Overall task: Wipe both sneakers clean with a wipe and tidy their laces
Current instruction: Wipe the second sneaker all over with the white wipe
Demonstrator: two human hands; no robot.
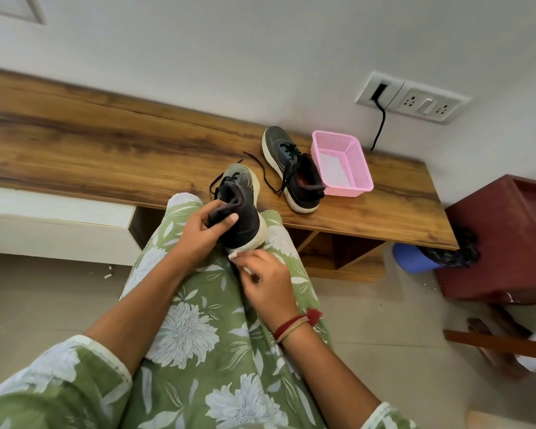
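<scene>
The person sits facing the long wooden worktop (106, 144), and the pink basket (350, 190) near its right end is the handiest mark for placing everything else. Well to the left of that basket and nearer the person, one dark sneaker (245, 212) with a pale sole stands on the knees of a green flowered dress (198, 305), toe pointing towards the wall. The left hand (205, 233) has its grip clamped on the collar at the heel, thumb laid over the rim and fingers curled inside. The right hand (266, 280), a red thread at its wrist, has its grip pinched together on a white wipe (237, 254), which is pressed against the sole edge at the heel. The second sneaker (291, 168) lies on the worktop just left of the basket (close enough that the two look to be touching), and its black lace (262, 168) trails loose across the wood further left. On the wall above and behind the basket sits a white switch plate (412, 99) with a black cable (379, 125) hanging down from it. Right of the basket, past the end of the worktop, stands a maroon cabinet (508, 243).
</scene>
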